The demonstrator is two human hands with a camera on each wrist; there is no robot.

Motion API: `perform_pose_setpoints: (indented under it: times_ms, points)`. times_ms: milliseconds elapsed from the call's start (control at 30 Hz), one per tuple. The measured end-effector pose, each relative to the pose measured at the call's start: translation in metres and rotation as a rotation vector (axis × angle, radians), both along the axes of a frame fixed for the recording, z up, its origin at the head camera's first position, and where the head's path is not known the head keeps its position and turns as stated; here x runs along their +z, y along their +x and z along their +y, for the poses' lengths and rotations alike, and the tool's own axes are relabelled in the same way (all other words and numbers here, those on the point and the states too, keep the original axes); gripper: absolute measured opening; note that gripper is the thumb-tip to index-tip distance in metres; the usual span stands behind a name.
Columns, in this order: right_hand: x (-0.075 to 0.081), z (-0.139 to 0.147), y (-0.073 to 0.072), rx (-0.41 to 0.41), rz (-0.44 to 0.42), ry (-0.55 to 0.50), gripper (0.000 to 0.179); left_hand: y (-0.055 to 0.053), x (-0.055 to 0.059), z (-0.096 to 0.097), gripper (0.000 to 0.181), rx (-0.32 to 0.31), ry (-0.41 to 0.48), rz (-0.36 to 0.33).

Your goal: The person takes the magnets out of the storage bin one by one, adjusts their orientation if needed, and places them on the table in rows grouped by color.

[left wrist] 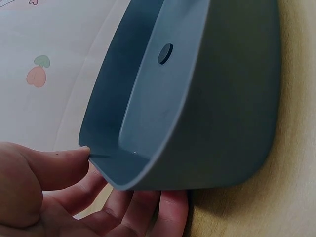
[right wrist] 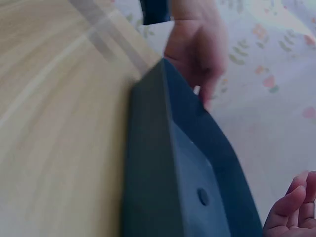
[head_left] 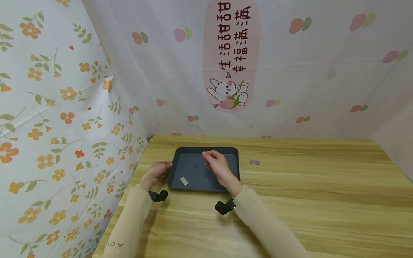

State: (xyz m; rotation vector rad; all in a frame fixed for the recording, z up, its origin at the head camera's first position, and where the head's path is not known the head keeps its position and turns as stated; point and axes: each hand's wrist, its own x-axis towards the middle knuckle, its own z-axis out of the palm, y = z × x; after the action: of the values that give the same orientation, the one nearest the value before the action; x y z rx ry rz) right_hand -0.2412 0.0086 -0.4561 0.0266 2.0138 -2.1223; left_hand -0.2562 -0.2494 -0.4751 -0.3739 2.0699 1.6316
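Observation:
A dark grey-blue tray (head_left: 190, 187) sits on the table, its rim raised all round. My left hand (head_left: 157, 172) grips its left end, thumb at the rim and fingers against the outer wall in the left wrist view. Inside lie a dark round disc (left wrist: 165, 53) and, near the front left, a silver rectangular piece (head_left: 184, 181). A faint small piece (head_left: 207, 179) shows on the tray floor near my right wrist. Above the tray, my right hand (head_left: 218, 165) has bent fingers, thumb and index tips close together; I cannot tell whether something small is between them.
Right of the tray, another flat rectangular piece (head_left: 254, 162) lies on the wood-grain table (head_left: 309, 193). A printed white cloth (head_left: 180, 71) hangs along the back, and a flowered one (head_left: 74, 125) along the left. Each wrist carries a black camera mount (head_left: 224, 206).

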Motion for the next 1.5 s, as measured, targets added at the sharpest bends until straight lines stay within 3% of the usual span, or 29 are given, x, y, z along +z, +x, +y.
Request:
perform_pose_setpoints:
  times_ms: [267,667,1033,1500]
  points:
    - [-0.020,-0.026,0.008,0.107,0.135,0.151,0.022,-0.001,-0.001,0.000,0.042,0.017,-0.017,-0.007]
    - [-0.037,-0.047,0.015,0.289,0.344,0.579,0.026,-0.003,-0.001,0.002,0.042,0.012,-0.006,-0.017]
    - [-0.037,-0.057,0.017,0.316,0.326,0.823,0.028,-0.003,0.002,0.005,0.041,0.023,-0.030,-0.016]
    - [-0.042,-0.069,0.015,0.303,0.307,0.902,0.026,-0.001,0.000,0.002,0.041,0.029,-0.010,-0.013]
